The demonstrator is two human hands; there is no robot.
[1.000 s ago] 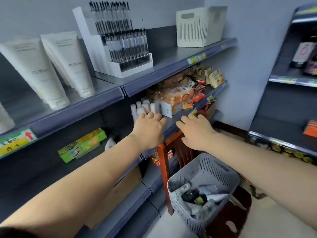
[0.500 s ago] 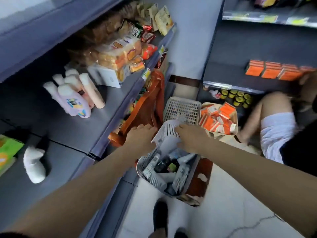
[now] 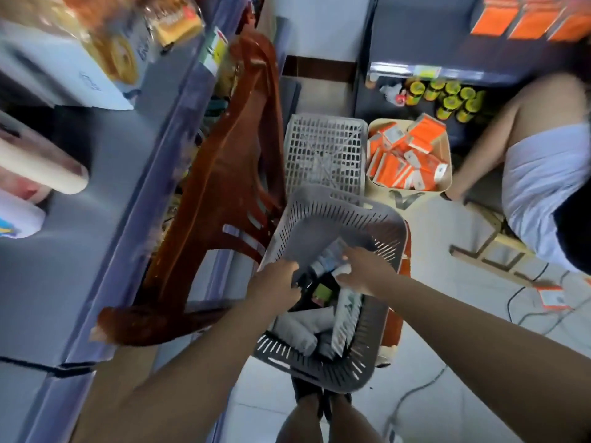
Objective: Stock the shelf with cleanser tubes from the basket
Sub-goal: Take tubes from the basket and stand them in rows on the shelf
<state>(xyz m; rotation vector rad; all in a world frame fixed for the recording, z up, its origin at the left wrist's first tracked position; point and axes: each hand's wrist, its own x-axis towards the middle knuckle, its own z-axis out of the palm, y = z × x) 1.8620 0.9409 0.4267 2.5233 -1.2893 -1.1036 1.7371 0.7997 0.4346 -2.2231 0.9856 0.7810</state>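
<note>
The grey slotted basket [image 3: 323, 203] stands on a brown chair seat below me, with several cleanser tubes [image 3: 347, 314] lying inside, white and grey ones among them. Both my hands are down in the basket. My right hand [image 3: 363, 270] has its fingers and thumb around the end of a pale tube [image 3: 327, 263]. My left hand [image 3: 276, 287] is curled over dark items at the basket's left side; what its fingers hold is hidden. The grey shelf [image 3: 105, 203] runs along the left, with a few pale tubes [image 3: 44, 171] standing on it.
The brown chair back [image 3: 224, 187] leans against the shelf edge. Beyond the basket sit a white lattice crate [image 3: 323, 151] and a beige tub of orange boxes [image 3: 406, 155]. Another person [image 3: 540, 174] sits at right. Cables [image 3: 527, 311] trail over the floor.
My view has tipped from the shelves down to the basket. Both hands have dropped from the shelf edge into the basket, and the right one has closed round a tube.
</note>
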